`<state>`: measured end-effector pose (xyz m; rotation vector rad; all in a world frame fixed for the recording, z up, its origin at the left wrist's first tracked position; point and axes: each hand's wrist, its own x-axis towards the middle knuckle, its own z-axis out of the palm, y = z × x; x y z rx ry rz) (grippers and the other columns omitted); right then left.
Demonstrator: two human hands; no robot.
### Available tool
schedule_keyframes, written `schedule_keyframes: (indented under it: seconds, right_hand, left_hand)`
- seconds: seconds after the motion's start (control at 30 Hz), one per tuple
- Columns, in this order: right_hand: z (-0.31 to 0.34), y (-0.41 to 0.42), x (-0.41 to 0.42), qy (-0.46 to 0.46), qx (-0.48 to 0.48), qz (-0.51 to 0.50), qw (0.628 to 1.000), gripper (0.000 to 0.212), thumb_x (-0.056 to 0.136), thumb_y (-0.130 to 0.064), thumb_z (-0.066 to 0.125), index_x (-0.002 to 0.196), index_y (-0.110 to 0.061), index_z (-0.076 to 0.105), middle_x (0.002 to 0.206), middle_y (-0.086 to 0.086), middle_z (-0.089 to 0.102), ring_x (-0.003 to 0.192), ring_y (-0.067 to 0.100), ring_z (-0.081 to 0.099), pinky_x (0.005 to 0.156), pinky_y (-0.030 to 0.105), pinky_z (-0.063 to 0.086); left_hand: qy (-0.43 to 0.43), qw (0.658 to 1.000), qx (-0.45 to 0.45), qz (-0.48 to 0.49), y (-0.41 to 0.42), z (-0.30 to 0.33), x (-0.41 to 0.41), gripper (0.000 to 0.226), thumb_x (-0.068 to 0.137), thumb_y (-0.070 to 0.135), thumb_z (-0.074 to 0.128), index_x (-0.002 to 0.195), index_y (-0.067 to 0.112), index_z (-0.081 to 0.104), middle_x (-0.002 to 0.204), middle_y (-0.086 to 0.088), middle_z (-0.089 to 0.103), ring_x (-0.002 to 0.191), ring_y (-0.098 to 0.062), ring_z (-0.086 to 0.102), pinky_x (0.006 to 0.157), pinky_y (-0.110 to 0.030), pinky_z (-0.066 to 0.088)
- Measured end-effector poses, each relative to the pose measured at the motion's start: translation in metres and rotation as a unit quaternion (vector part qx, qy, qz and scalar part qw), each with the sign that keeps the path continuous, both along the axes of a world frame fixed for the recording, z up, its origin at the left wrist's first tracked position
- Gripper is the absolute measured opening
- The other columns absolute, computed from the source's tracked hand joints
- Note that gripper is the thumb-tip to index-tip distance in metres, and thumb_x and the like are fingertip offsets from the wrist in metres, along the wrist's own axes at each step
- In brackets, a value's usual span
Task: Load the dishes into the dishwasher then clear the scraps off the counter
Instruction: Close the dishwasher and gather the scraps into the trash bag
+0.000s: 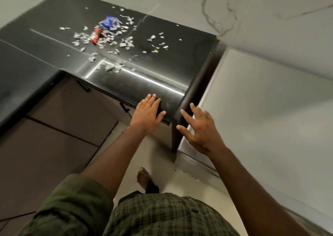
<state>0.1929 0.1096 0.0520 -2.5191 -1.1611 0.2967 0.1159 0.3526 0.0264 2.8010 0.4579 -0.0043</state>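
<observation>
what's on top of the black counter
Scattered pale scraps, a blue wrapper, a red wrapper; the left hand covers part of the counter edge.

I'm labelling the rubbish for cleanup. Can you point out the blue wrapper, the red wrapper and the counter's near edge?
blue wrapper (109,23): head view, crumpled middle.
red wrapper (95,35): head view, its red body.
counter (108,91): head view, front edge.

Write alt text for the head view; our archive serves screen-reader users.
Both hands, left hand and right hand, reach open and empty toward the near corner of a black counter. Farther back on it lie torn paper scraps, a blue wrapper and a red wrapper.
</observation>
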Motion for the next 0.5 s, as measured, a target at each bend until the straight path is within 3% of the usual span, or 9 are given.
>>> schedule_keyframes:
  seconds: [0.13,0.3,0.4,0.5]
  right_hand:
    - [-0.001,0.085,0.003,0.005,-0.045,0.013,0.999,0.07,0.103,-0.066,0.036,0.164,-0.032,0.03,0.173,0.014,0.017,0.159,0.035,0.019,0.129,0.05,0.014]
    - [-0.007,0.143,-0.004,0.035,-0.132,-0.051,0.989,0.07,0.104,-0.066,0.034,0.166,-0.039,0.017,0.175,0.01,0.003,0.16,0.042,0.001,0.127,0.059,0.01]
    - [-0.001,0.166,-0.009,0.04,-0.169,-0.1,0.98,0.072,0.103,-0.069,0.032,0.166,-0.039,0.014,0.175,0.012,0.006,0.159,0.044,0.003,0.127,0.061,0.005]
    - [0.014,0.194,-0.007,0.057,-0.225,-0.131,0.964,0.076,0.102,-0.066,0.042,0.165,-0.029,0.023,0.171,0.024,0.016,0.155,0.053,0.013,0.128,0.06,0.009]
  left_hand:
    - [0.012,0.998,-0.001,-0.057,0.043,0.009,-0.005,0.059,0.108,0.042,0.044,0.163,0.023,0.031,0.172,0.003,0.025,0.159,-0.02,0.02,0.129,-0.043,0.017]
    - [0.002,0.997,-0.002,-0.077,0.076,0.008,-0.003,0.051,0.105,0.037,0.048,0.155,0.029,0.043,0.167,0.003,0.034,0.155,-0.022,0.029,0.126,-0.044,0.027]
    - [-0.01,0.997,-0.009,-0.07,0.092,0.011,0.001,0.042,0.1,0.032,0.055,0.141,0.025,0.054,0.154,0.003,0.048,0.142,-0.024,0.045,0.114,-0.043,0.042]
    - [0.005,0.999,-0.016,-0.049,0.106,0.018,0.014,0.032,0.099,0.031,0.058,0.13,0.025,0.056,0.139,0.003,0.051,0.126,-0.024,0.049,0.1,-0.043,0.049]
